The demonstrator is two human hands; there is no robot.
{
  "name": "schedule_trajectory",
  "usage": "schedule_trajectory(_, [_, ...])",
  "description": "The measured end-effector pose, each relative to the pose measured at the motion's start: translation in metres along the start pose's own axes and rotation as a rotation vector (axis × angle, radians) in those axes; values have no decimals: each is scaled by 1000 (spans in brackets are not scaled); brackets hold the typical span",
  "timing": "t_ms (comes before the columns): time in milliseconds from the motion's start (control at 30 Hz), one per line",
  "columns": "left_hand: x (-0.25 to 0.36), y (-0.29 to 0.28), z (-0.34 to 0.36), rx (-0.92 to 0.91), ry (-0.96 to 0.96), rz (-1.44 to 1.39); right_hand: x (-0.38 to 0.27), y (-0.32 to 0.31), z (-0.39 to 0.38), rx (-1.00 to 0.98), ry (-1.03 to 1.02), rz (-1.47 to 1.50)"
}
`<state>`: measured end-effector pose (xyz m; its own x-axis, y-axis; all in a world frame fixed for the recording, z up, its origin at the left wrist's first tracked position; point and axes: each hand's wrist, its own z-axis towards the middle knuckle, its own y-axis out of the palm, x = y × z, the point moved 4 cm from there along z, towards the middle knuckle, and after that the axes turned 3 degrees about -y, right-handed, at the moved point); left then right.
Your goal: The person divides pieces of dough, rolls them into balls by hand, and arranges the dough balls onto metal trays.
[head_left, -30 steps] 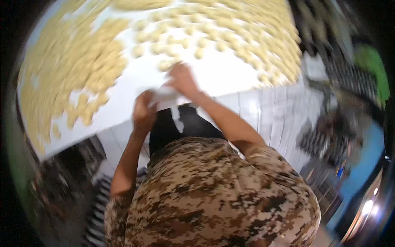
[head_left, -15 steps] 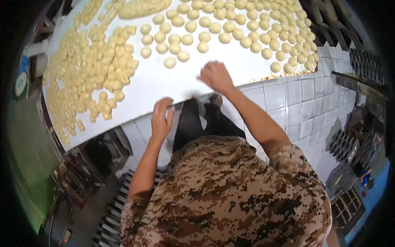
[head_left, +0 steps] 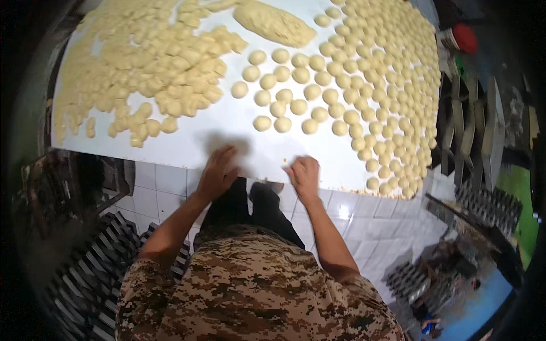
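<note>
My left hand (head_left: pixel 218 173) hovers at the front edge of the white table (head_left: pixel 187 139), its fingers loosely bent, the thumb apart, and nothing visible in it. A soft shadow falls on the tabletop just beyond its fingertips. To the right, my right hand (head_left: pixel 304 176) is at the same edge, knuckles up, fingers curled down and thumb out to the left; no object shows in it. Nearest beyond the hands are round dough balls (head_left: pixel 282 124), spread in loose rows toward the right. A heap of cut dough pieces (head_left: pixel 170 79) covers the left side.
A long dough loaf (head_left: pixel 273 24) lies at the far middle of the table. Brown crumbs line the front right edge. Stacked metal racks (head_left: pixel 94 284) stand at lower left, with more dark slatted racks (head_left: pixel 469 125) to the right. White floor tiles (head_left: pixel 335 210) show below the table.
The view has swung, so the table appears shifted and turned. My right hand has drawn back toward the front edge. My left hand has come forward over the edge.
</note>
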<state>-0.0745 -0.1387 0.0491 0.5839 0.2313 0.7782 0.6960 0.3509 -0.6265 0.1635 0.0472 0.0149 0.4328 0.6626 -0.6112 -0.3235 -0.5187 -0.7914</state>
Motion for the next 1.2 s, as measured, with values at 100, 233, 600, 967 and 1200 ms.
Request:
schedule_trajectory(100, [19,-24,-24,-15,-108,71,22,-43,24,135,-7,-125])
schedule_trajectory(233, [41,-16,-81,-19,-201,57,-19,-36,48,374,-166,-87])
schedule_trajectory(600, [66,4,-190,15,-342,105,1,-19,0,126,177,874])
schedule_trajectory(967, [77,21,-84,151,-143,-74,-35,-108,8,-60,-62,154])
schedule_trajectory(1200, [83,45,-19,64,-97,-149,1,-114,11,316,-42,-189])
